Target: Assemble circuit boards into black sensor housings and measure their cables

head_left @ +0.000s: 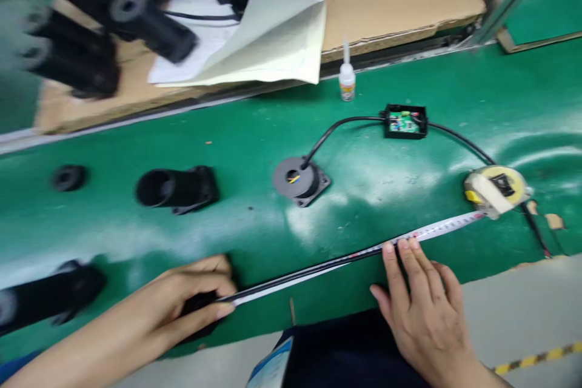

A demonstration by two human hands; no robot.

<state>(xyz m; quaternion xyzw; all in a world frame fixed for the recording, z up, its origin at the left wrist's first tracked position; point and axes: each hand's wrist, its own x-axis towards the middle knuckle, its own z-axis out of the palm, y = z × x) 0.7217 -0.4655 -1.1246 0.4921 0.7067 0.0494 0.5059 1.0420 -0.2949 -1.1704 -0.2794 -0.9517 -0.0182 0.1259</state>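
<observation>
Near the front edge of the bench, my left hand (191, 297) is closed on one end of a black cable (313, 268) and the end of a measuring tape blade (448, 227). A dark part lies beneath its palm, mostly hidden. Cable and blade run side by side to my right hand (422, 291), which rests flat with its fingertips on them, fingers stretched out. The blade comes out of a yellow tape measure case (498, 188) with a beige strip across it. Above it, a thin cable joins a small black box with a green circuit board (404, 121) to a round flanged black part (300, 179).
On the green bench mat (254, 127) lie a black flanged tube (175, 188), a black ring (68, 177) and another black tube (50, 294). A small white bottle (347, 82) stands by the cardboard-covered shelf (404, 6), which holds papers (273, 42) and several black tubes.
</observation>
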